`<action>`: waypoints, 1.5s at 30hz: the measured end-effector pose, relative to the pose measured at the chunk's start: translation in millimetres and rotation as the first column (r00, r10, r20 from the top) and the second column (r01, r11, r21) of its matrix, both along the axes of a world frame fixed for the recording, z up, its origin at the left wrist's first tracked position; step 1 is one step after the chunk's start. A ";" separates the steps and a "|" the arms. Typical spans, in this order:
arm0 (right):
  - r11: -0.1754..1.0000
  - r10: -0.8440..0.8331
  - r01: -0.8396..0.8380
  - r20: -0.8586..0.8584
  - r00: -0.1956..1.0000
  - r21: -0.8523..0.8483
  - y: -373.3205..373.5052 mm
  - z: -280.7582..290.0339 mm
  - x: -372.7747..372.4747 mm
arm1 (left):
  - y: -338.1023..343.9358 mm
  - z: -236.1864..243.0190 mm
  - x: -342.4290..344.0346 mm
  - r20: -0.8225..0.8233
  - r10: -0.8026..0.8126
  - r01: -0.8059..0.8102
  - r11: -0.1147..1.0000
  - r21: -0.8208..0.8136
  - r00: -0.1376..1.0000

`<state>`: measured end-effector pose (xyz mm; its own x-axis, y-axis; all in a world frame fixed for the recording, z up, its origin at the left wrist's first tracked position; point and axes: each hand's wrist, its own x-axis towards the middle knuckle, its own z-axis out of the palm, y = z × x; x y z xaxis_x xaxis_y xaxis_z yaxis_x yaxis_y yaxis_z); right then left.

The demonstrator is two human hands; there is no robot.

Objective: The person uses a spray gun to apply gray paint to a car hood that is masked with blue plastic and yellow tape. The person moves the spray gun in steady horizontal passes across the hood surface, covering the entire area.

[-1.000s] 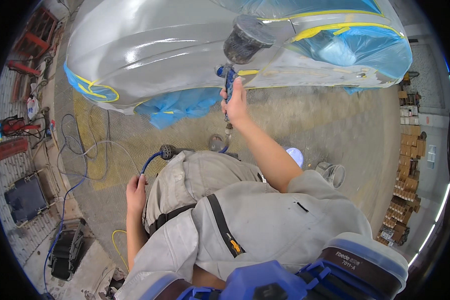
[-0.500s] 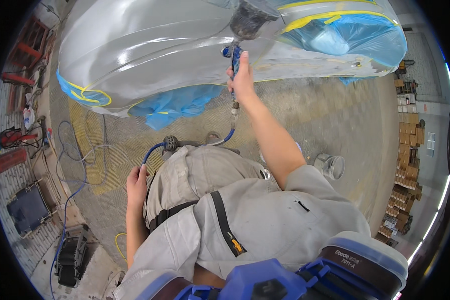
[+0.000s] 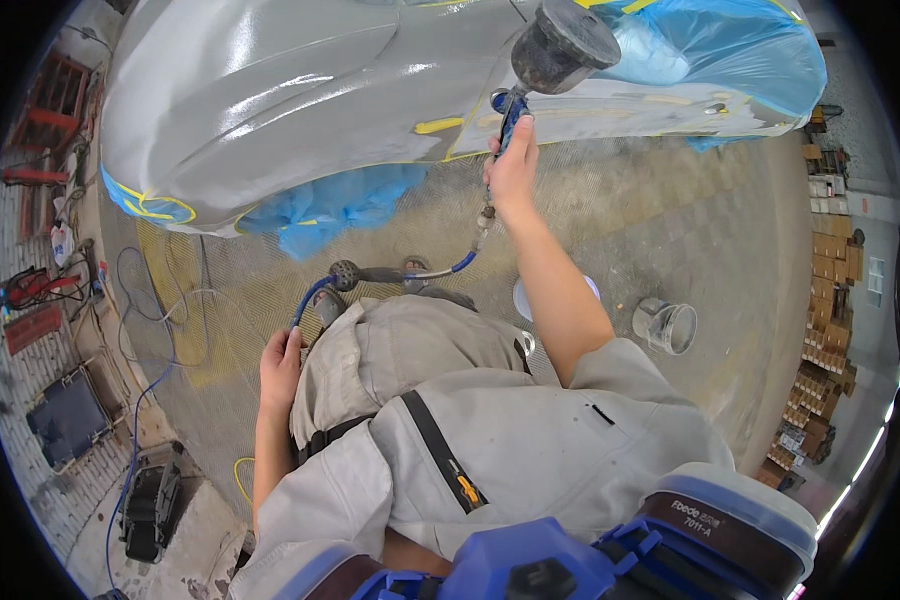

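My right hand (image 3: 515,172) is wrapped round the handle of a blue spray gun (image 3: 511,112), held out in front of the car body. A dark, paint-stained cup (image 3: 564,48) sits on top of the gun. From the handle's lower end an air hose (image 3: 463,263) hangs in a curve and runs left to my other side. Down by my hip, my left hand (image 3: 281,362) is closed round that blue hose. The car body (image 3: 300,90) is coated in grey, glossy in places, with yellow tape and blue masking film (image 3: 335,205) along its lower edge.
A clear bucket (image 3: 665,326) stands on the floor to my right, beside a white round container (image 3: 523,298) partly behind my forearm. Loose hoses (image 3: 170,300) lie on the floor at left. Stacked cardboard boxes (image 3: 828,300) line the right wall; red metal racks (image 3: 50,110) stand far left.
The spray gun in my right hand has moved to the right and slightly down. The hose has swung along with it. My left hand still grips the hose, nearly in place.
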<state>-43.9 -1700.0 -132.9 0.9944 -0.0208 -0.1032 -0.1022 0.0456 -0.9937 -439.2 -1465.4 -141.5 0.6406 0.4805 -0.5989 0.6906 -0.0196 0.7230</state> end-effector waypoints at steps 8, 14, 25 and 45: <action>0.941 0.309 -0.273 -0.182 0.933 0.198 -4.7 -33.8 -35.7 | -26.0 4.9 -25.9 -0.075 0.122 -0.114 0.988 0.108 0.990; 0.833 0.499 -0.414 -0.177 0.848 0.367 -14.1 -56.0 -34.5 | -46.5 6.6 -33.3 -0.138 0.123 -0.105 0.986 0.132 0.983; 0.963 0.186 -0.143 -0.181 0.966 0.227 -33.6 -63.6 -9.3 | -61.6 12.2 -25.6 -0.096 0.097 -0.089 0.993 0.080 0.991; 0.962 0.256 -0.230 -0.195 0.947 0.150 104.6 -61.1 -105.2 | 18.4 -1.2 -127.6 -0.126 0.283 -0.287 0.958 -0.013 0.951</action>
<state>-149.0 -1595.4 -193.9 0.9230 0.2449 -0.2968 -0.3315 0.1140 -0.9366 -566.8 -1447.0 -142.8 0.4011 0.6128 -0.6809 0.7466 0.2120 0.6306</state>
